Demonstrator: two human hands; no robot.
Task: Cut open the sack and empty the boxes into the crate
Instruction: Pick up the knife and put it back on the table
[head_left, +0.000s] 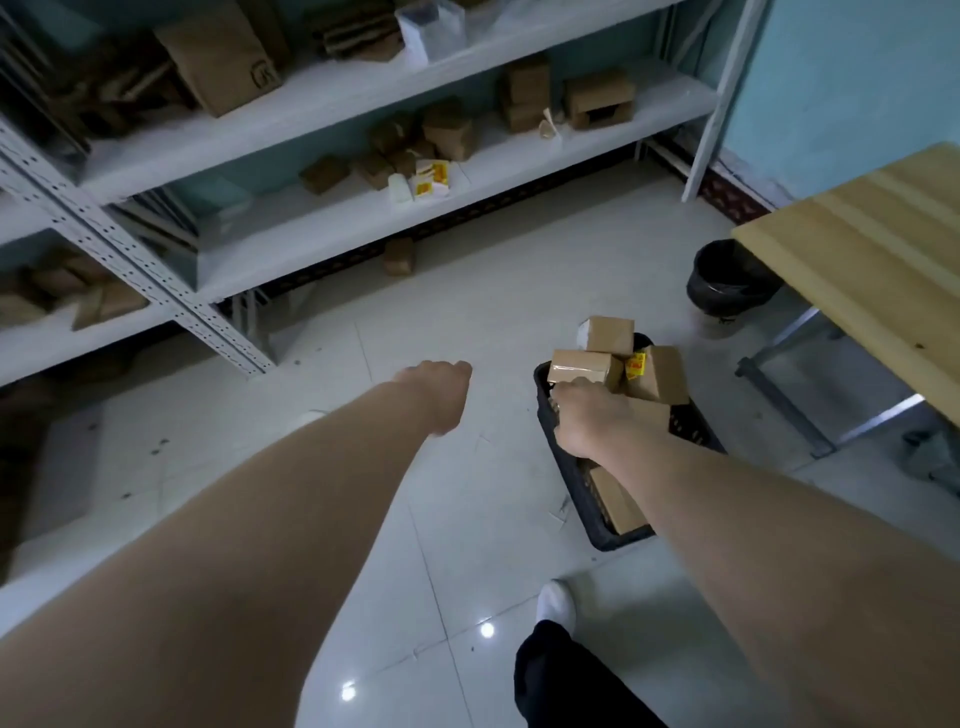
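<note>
Right hand (589, 421): fingers curled over the left rim of black crate (574, 483), centre right, which is heaped with brown boxes (587, 366). Left hand (441, 395): fisted, nothing seen in it. White tiled floor (467, 519). Black bin (727, 280) beside wooden bench (857, 270), right. Grey shelving (363, 104) with cartons, top.

Dim, cool, bluish light fills the room. Two small white glare spots sit on the glossy pale tiled floor (467, 312) at lower centre, reflections from overhead. The white metal shelving (332, 93) at upper left is dark and smeared. Wide-angle distortion bows its edges. The black plastic crate (571, 483) shows almost no detail; shadows are soft.
</note>
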